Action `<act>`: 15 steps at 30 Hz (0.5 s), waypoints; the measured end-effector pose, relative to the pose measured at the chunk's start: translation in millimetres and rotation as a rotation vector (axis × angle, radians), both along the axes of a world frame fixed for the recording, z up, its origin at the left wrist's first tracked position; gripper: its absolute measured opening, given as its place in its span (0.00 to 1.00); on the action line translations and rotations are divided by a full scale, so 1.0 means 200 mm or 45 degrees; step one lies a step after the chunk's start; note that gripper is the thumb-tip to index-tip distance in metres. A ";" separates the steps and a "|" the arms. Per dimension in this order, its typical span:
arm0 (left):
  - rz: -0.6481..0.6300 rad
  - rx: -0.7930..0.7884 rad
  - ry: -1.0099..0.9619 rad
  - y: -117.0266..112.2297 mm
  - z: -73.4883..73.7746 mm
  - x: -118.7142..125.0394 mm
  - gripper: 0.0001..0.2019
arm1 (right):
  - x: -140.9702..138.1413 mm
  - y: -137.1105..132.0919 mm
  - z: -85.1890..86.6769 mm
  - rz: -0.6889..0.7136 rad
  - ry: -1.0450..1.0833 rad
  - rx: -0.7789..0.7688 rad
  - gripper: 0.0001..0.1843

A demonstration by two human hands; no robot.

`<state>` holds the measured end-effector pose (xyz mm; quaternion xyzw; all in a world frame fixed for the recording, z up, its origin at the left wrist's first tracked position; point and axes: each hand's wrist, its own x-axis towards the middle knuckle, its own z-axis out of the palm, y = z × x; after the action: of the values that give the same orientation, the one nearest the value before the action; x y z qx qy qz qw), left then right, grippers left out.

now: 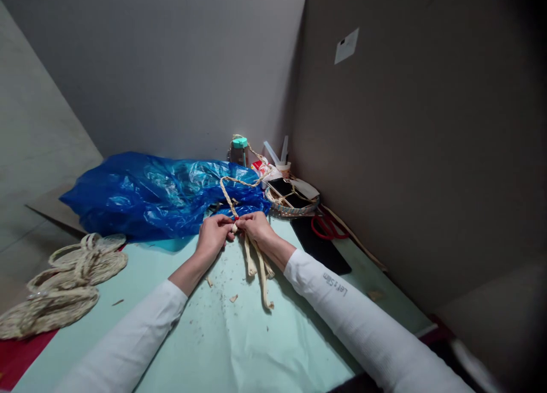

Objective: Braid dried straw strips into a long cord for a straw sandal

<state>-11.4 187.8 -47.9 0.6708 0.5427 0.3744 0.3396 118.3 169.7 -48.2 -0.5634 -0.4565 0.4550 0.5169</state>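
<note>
A braided straw cord [228, 196] runs from the far side of the table down to a red band between my hands. My left hand [211, 236] pinches the cord's near end by a pale knot-like bit just below the band. From the other side, my right hand [257, 229] closes its fingers on the same end, right beside the left fingertips. Pale loose fibre strands [264, 279] hang out below my right hand onto the table. Fingers hide the exact join between braid and strands.
A blue plastic bag [141, 193] lies behind my hands. Several woven straw sandals [81, 267] rest at left. To the right are a basket [294, 211] holding a phone [290, 192], a dark flat slab [318, 248] and red-handled scissors [327, 229]. A green-lidded jar [240, 151] stands behind.
</note>
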 end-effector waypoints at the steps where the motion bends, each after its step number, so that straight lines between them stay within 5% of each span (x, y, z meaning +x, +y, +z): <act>1: -0.004 0.007 0.017 -0.01 0.00 0.00 0.09 | 0.00 0.00 0.00 -0.003 -0.014 -0.001 0.06; 10: 0.004 0.242 0.193 -0.10 0.11 0.03 0.07 | 0.01 0.02 -0.01 -0.013 -0.107 -0.014 0.06; 15: -0.008 0.090 0.037 -0.08 0.09 0.02 0.08 | 0.02 0.03 -0.02 0.000 -0.156 -0.009 0.06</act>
<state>-7.3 172.0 -29.9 0.6894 0.5319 0.3825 0.3088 122.7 176.1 -52.6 -0.5920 -0.4856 0.4214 0.4859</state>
